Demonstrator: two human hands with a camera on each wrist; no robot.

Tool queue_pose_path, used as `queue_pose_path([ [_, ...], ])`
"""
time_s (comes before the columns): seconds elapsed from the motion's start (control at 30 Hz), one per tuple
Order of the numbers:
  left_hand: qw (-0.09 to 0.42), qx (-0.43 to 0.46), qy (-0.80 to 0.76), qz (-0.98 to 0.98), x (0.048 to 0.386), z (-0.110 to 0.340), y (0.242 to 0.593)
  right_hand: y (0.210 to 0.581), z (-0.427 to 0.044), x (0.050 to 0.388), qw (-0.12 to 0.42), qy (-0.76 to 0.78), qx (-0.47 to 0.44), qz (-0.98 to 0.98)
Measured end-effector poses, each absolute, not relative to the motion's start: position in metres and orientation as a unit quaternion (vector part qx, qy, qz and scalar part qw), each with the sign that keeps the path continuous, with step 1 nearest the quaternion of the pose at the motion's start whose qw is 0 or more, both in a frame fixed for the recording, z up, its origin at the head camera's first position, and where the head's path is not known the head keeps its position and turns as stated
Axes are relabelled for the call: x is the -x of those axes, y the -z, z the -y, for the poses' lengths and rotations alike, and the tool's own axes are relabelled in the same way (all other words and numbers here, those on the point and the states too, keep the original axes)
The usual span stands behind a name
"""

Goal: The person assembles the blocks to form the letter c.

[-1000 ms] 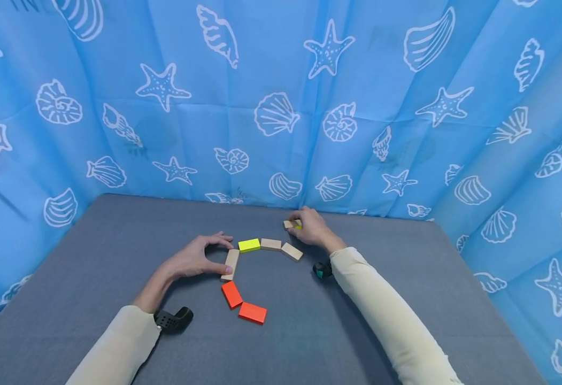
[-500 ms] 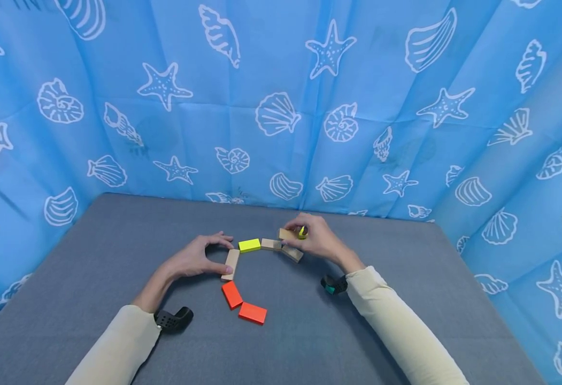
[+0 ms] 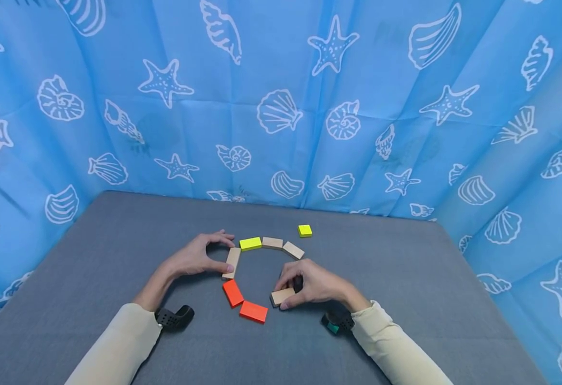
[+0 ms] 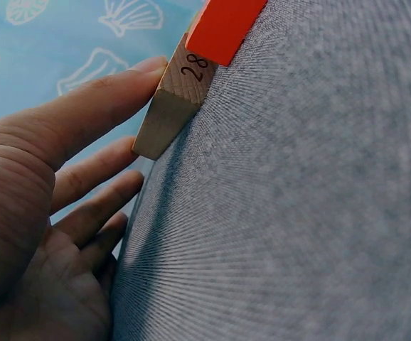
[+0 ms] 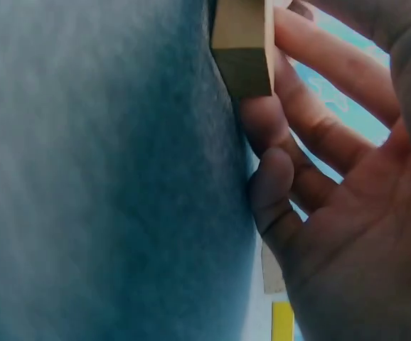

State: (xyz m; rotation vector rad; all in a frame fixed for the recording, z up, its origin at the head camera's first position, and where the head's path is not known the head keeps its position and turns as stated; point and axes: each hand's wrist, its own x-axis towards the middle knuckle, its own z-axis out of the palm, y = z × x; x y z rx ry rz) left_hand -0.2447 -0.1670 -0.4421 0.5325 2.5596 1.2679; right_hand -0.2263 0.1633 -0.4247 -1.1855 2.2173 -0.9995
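My left hand (image 3: pixel 193 256) holds a plain wooden block (image 3: pixel 233 261) lying at the left of a curved row, thumb at its near end and a finger at its far end. In the left wrist view this block (image 4: pixel 173 106) bears the number 28. My right hand (image 3: pixel 316 283) grips another plain wooden block (image 3: pixel 282 295) between thumb and fingers, low at the table, inside the curve's open right side. Two red blocks (image 3: pixel 253 312) continue the row nearer me. A yellow block (image 3: pixel 250 244) and two wooden blocks (image 3: pixel 272 243) form its far side.
A lone yellow block (image 3: pixel 305 231) sits behind the row, towards the back of the grey cloth-covered table (image 3: pixel 165 353). A blue curtain (image 3: pixel 281 139) with white shells and starfish hangs around the back and sides.
My right hand has carried its wooden block from the back of the table towards me, into the curve's open side. This uncovers the lone yellow block. The left hand stays in place.
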Motion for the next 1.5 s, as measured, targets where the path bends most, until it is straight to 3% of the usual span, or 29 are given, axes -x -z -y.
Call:
queue_pose_path([
  [1.2,0.120,-0.189,-0.438,-0.870,0.245,0.169,0.442,0.431,-0.161,0.219,0.228,0.381,0.446,-0.777],
  [1.3,0.120,-0.190,-0.438,-0.870,0.245,0.169,0.442,0.428,-0.165,0.223,0.189,0.424,0.424,-0.778],
  [1.5,0.122,-0.188,-0.438,-0.871,0.245,0.169,0.441,0.427,-0.181,0.238,0.011,0.448,0.303,-0.841],
])
